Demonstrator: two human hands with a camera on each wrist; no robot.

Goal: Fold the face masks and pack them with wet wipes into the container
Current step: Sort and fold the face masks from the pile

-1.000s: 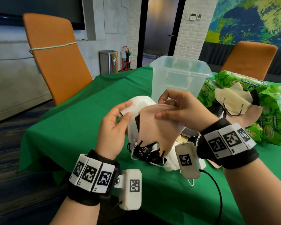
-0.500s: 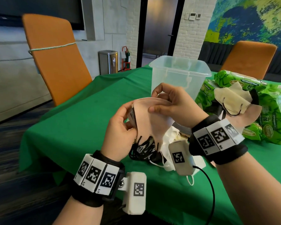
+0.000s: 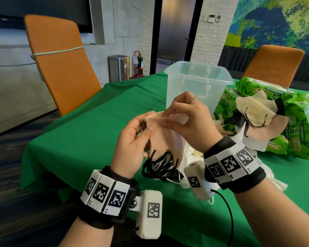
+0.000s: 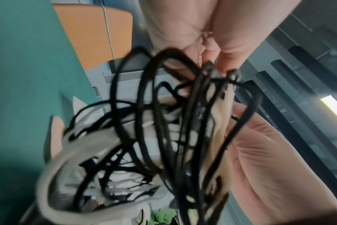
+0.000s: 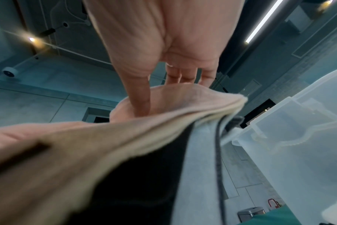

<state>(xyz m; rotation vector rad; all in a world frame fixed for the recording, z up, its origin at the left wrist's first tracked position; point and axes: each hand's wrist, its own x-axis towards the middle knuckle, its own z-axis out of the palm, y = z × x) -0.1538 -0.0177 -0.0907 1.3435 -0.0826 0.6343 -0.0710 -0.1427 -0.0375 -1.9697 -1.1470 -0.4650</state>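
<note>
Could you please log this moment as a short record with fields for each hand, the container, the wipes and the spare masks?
left hand: left hand pinches the left edge of the stack of face masks, black ear loops dangling below
right hand: right hand pinches the stack's top right edge
container: clear container upright on the green table, behind the hands; no masks visible inside
wet wipes: green packs right of the container
spare masks: loose masks lying on the packs
</note>
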